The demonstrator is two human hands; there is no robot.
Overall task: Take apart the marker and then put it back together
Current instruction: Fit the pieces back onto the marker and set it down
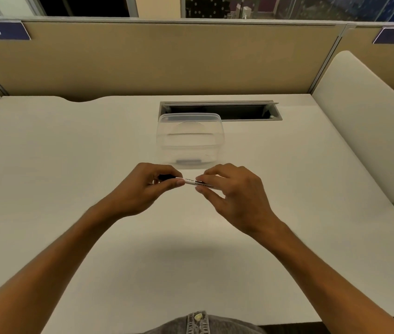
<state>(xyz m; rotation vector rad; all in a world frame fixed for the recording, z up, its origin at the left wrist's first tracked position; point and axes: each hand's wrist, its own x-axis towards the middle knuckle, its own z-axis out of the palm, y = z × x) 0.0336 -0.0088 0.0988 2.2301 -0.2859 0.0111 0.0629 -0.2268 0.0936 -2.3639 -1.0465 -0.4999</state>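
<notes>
A white marker point(190, 181) with black lettering and a black cap lies level between both hands, above the middle of the white desk point(70, 165). My left hand point(146, 189) pinches the black cap end point(167, 177), most of which its fingers hide. My right hand point(233, 196) grips the white barrel with thumb and fingertips. The cap looks seated on the barrel; the join is partly covered by my left thumb.
A clear plastic container point(190, 138) stands just beyond the hands, with a small dark thing at its near bottom. Behind it is an open cable slot point(220, 110) in the desk. Beige partitions point(167, 59) close the back, white dividers the sides.
</notes>
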